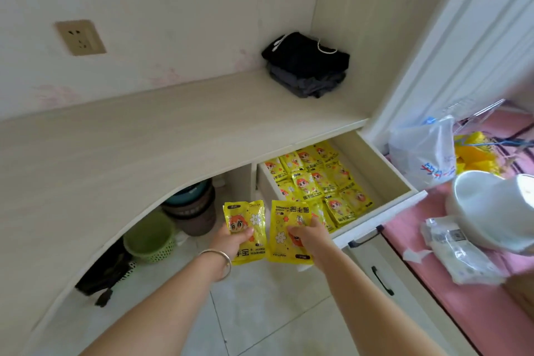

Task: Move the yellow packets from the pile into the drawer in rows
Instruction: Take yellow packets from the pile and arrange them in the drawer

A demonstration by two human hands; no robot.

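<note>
**Two hands, two packets, just short of the drawer**

My left hand [233,240] is gripping one yellow packet [248,228] upright, thumb curled across its cartoon face, a metal bangle [219,261] sitting on that wrist. My right hand [310,235] is pinching a second packet [286,228] upside down, its print reading inverted. Both are hanging over the tiled floor [274,312], just in front of the open drawer [375,170]. The packets are glossy, crinkled foil, flat and rectangular, printed with an orange-haired figure, white daisies and "HAND WARMER". Inside the pale wood-grain drawer, more packets [315,182] are lying in overlapping rows. Further yellow packets [474,156] are showing behind a plastic bag [424,150] on the pink bedding [433,283].
</note>
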